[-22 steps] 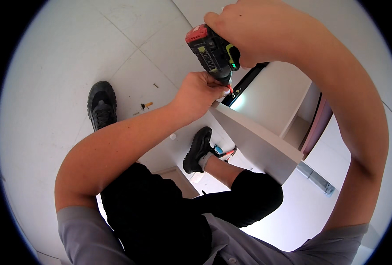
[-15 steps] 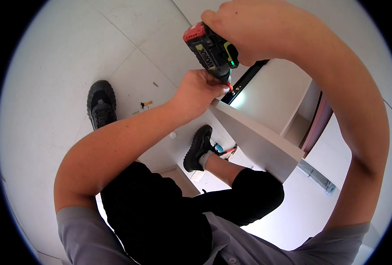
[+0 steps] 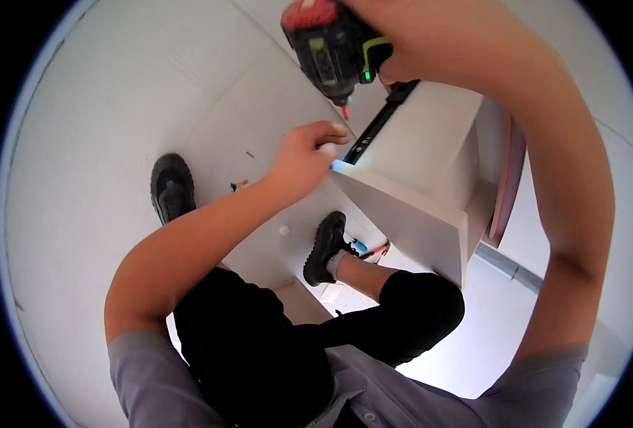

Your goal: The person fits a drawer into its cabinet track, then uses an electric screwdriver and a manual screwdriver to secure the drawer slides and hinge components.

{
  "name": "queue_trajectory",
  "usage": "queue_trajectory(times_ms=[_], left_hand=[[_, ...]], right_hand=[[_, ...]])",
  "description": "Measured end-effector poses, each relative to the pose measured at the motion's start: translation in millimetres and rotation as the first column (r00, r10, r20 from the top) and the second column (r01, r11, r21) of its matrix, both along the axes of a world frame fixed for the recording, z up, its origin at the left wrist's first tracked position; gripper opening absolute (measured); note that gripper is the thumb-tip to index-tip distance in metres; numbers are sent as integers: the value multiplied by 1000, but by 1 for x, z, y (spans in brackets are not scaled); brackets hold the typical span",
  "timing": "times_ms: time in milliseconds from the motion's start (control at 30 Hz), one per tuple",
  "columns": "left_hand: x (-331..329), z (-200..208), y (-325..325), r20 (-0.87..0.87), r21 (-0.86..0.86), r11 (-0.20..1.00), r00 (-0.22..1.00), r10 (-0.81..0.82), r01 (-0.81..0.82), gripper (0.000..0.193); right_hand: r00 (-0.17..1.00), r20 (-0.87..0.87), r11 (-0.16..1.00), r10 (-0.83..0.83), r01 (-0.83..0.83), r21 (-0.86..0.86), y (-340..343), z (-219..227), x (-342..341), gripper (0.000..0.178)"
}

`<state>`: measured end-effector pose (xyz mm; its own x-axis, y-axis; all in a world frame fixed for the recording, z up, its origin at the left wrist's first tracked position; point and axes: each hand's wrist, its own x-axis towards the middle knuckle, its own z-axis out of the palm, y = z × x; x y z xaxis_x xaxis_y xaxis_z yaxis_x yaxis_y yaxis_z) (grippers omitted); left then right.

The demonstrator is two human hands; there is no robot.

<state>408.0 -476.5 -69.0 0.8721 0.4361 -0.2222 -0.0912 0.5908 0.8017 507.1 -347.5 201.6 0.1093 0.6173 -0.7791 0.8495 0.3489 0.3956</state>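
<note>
A black drill [image 3: 325, 53] with a red end is held in the right hand [image 3: 420, 39] at the top of the view, above the floor [image 3: 103, 121]. The grip is wrapped by the right fingers, though most of them are hidden. The drill's long axis is slanted steeply: the red end is turned up and to the left, and the red-tipped bit [image 3: 346, 113] is pointed down and slightly right, toward the near end of a black rail [image 3: 375, 128]. The bit is seen clear of the rail. A small green light is shown on the drill's side.

The rail is laid along the edge of a white box [image 3: 434, 135], its long axis run from lower left to upper right, and small holes are seen near its lower end. The left hand [image 3: 299, 153] is placed below the bit, just beside the corner of a pale panel [image 3: 416, 221]. Its forefinger and thumb are set narrowly apart; whether anything small is pinched there cannot be told. Near the right shoe [image 3: 326, 246], a blue-handled tool [image 3: 359, 245] is seen.
</note>
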Motion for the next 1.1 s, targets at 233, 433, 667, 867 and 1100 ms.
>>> queue_trajectory(times_ms=[233,433,667,867,1100], left_hand=[[-23,87,43,-92,426,905,994,60,-15,31],[25,229,50,132,866,496,985,-110,-60,23],[203,238,-40,-687,716,-471,639,-345,515,17],[247,155,-58,-839,524,-493,519,-160,695,17],[240,145,-85,-855,443,-695,500,-137,566,16]], right_hand=[[862,-498,419,-91,487,766,-205,118,46,91],[793,-562,-151,-234,542,827,-411,137,64,97],[533,-762,-540,-369,545,642,-541,94,81,101],[478,-868,-645,-135,622,444,-622,66,87,113],[427,-904,-677,34,674,294,-699,51,97,110]])
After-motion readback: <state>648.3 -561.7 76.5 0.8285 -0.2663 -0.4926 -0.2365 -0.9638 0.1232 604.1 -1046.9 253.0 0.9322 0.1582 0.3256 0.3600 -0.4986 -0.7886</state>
